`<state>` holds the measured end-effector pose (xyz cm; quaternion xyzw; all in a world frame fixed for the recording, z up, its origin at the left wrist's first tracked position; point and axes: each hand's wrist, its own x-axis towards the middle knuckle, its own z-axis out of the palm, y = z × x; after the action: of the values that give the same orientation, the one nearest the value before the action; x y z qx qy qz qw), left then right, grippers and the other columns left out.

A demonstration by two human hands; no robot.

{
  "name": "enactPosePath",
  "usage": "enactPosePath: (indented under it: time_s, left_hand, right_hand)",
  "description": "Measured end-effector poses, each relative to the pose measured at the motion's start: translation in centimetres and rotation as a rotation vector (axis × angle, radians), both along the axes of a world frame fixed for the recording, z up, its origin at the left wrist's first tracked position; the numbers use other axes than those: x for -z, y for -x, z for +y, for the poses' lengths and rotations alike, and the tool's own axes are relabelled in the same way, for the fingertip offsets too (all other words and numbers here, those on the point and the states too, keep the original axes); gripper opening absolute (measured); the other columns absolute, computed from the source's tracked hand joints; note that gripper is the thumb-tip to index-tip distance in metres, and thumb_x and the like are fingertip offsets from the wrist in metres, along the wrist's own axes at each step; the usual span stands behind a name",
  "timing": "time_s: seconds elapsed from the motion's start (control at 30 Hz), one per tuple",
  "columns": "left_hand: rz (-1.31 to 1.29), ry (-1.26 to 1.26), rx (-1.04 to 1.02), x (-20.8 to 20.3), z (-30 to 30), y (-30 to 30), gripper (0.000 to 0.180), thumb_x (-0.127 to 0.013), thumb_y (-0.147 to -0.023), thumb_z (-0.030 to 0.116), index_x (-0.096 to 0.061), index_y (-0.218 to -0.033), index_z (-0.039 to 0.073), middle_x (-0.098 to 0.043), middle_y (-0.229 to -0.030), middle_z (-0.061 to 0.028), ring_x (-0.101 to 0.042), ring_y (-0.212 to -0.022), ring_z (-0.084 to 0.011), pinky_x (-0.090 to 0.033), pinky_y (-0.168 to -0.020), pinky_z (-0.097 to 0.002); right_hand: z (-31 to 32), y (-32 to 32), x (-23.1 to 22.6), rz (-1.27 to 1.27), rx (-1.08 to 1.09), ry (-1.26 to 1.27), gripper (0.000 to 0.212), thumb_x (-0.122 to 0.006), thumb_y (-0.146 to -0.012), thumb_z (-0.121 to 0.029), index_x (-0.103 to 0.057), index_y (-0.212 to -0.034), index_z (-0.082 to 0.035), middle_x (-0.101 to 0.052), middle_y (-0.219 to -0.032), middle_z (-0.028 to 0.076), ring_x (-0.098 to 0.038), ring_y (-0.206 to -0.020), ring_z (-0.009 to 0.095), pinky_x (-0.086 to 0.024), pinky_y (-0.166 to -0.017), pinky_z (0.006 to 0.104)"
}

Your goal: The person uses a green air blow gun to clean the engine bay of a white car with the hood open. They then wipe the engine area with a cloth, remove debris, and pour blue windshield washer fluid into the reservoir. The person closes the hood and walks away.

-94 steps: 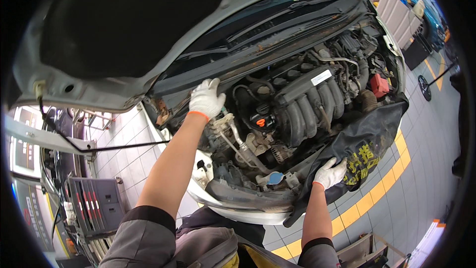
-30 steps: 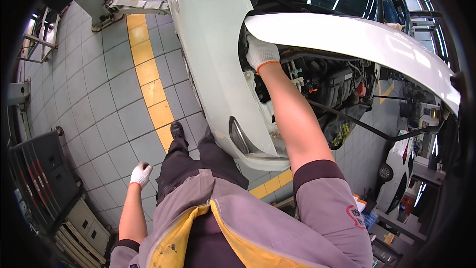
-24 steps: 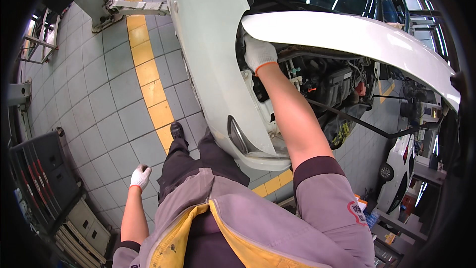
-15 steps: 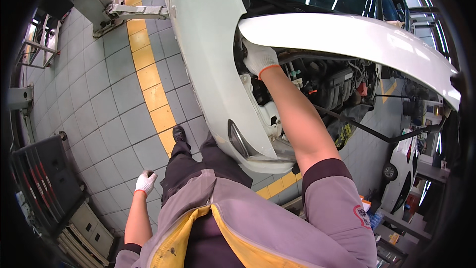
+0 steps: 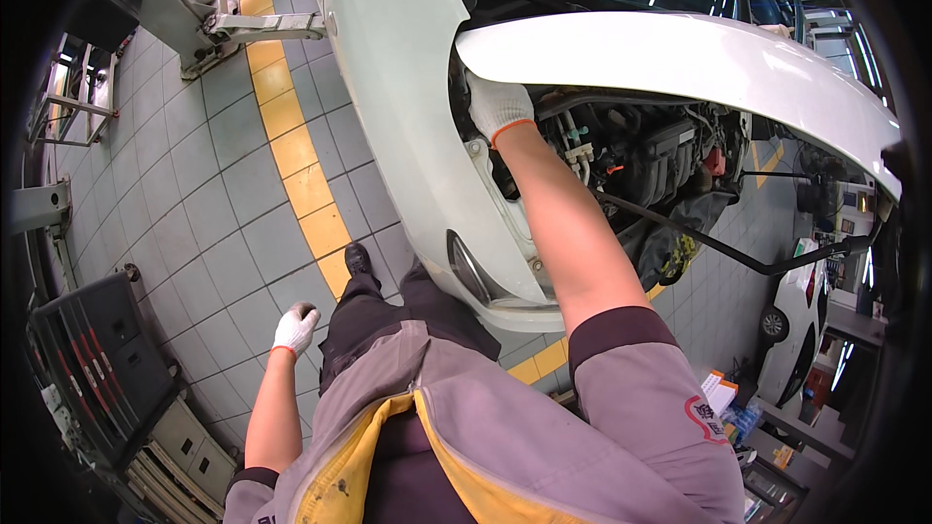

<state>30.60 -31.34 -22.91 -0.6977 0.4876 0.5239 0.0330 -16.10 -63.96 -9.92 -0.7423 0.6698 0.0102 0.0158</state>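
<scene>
My right hand (image 5: pixel 499 109), in a white knit glove with an orange cuff, reaches into the engine bay (image 5: pixel 636 160) of a white car. Its fingers are hidden under the raised hood (image 5: pixel 621 47), close to the inner edge of the fender (image 5: pixel 403 107), so what they touch cannot be seen. Out to the left, over the tiled floor, hangs my left hand (image 5: pixel 296 327) in a matching glove with greyish fingertips. Its fingers are curled in, and nothing shows in them. Below the hood lie hoses and the engine (image 5: pixel 665 160).
A black prop rod (image 5: pixel 699 238) crosses the front of the bay. The headlight (image 5: pixel 471 272) is near my legs. A lift post with its arm (image 5: pixel 267 27) stands far left; a dark wheeled cart (image 5: pixel 102 349) is at lower left. Another white car (image 5: pixel 784 330) stands at right.
My left hand has risen slightly and shifted right, still curled. My right hand stays beneath the hood, slightly further left in view. The whole view has shifted a little.
</scene>
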Motion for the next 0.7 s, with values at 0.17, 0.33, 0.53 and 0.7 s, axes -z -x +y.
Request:
enactPosePath:
  time_s: [0.17, 0.33, 0.53, 0.7]
  left_hand:
    - [-0.039, -0.032, 0.062, 0.7, 1.8, -1.0, 0.045, -0.060, -0.097, 0.034, -0.072, -0.123, 0.000, -0.075, -0.117, -0.0248, -0.071, -0.115, -0.0389, -0.053, -0.101, -0.0428]
    - [-0.073, -0.056, 0.003, 1.7, 4.2, -3.2, 0.042, -0.060, -0.098, 0.033, -0.072, -0.119, -0.002, -0.076, -0.106, -0.0209, -0.072, -0.104, -0.0327, -0.054, -0.096, -0.0408]
    - [-0.065, -0.142, -0.030, 1.6, 5.3, -4.7, 0.042, -0.061, -0.098, 0.031, -0.072, -0.122, -0.001, -0.076, -0.114, -0.0245, -0.072, -0.109, -0.0366, -0.054, -0.098, -0.0424]
    - [-0.035, -0.060, -0.070, 1.1, 4.7, -4.9, 0.042, -0.063, -0.098, 0.031, -0.072, -0.122, -0.002, -0.076, -0.114, -0.0228, -0.072, -0.108, -0.0343, -0.054, -0.098, -0.0416]
  right_hand:
    - [-0.2, 0.7, 1.1, -0.018, -0.014, -0.010, 0.028, -0.060, -0.093, -0.005, -0.070, -0.119, -0.003, -0.073, -0.120, 0.022, -0.071, -0.112, 0.040, -0.058, -0.097, 0.0483]
    - [0.2, 1.0, 0.7, -0.041, -0.030, -0.022, 0.023, -0.061, -0.093, -0.009, -0.071, -0.114, -0.004, -0.074, -0.114, 0.022, -0.071, -0.107, 0.041, -0.058, -0.095, 0.0500]
    - [0.4, 1.4, -0.7, -0.033, -0.077, -0.081, 0.023, -0.062, -0.095, -0.017, -0.072, -0.111, -0.005, -0.074, -0.111, 0.022, -0.071, -0.105, 0.041, -0.058, -0.095, 0.0510]
    - [0.6, 1.3, -1.7, -0.076, -0.020, -0.139, 0.027, -0.061, -0.096, -0.020, -0.074, -0.112, -0.003, -0.074, -0.114, 0.022, -0.071, -0.104, 0.042, -0.057, -0.095, 0.0498]
